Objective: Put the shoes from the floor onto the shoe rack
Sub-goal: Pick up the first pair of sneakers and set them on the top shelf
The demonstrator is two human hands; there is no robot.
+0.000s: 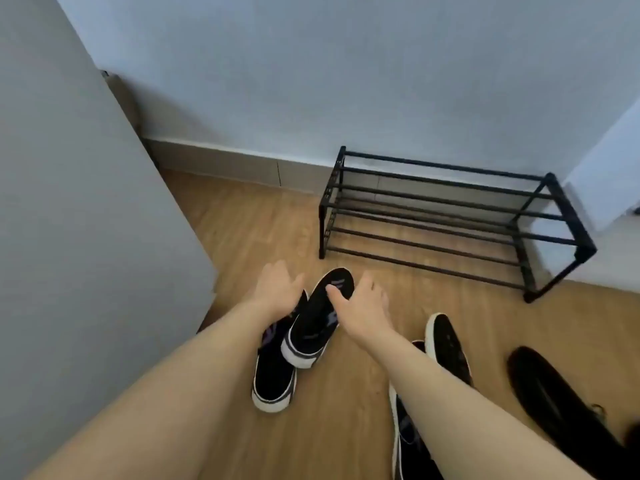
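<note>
Two black sneakers with white soles lie on the wooden floor in front of me. One sneaker [273, 372] lies flat, and the other sneaker [317, 323] leans tilted on top of it, opening upward. My right hand [363, 303] grips the tilted sneaker's side, thumb inside the opening and fingers curled over the outer edge. My left hand [277, 289] hovers with fingers apart just above the heel of the flat sneaker. The black metal shoe rack [450, 216] stands against the wall ahead to the right, both tiers bare.
More black shoes lie at the lower right: one with a white sole [446, 344], one partly hidden under my right forearm [403, 427], and a plain dark shoe [554, 396]. A grey panel [86, 220] closes off the left side.
</note>
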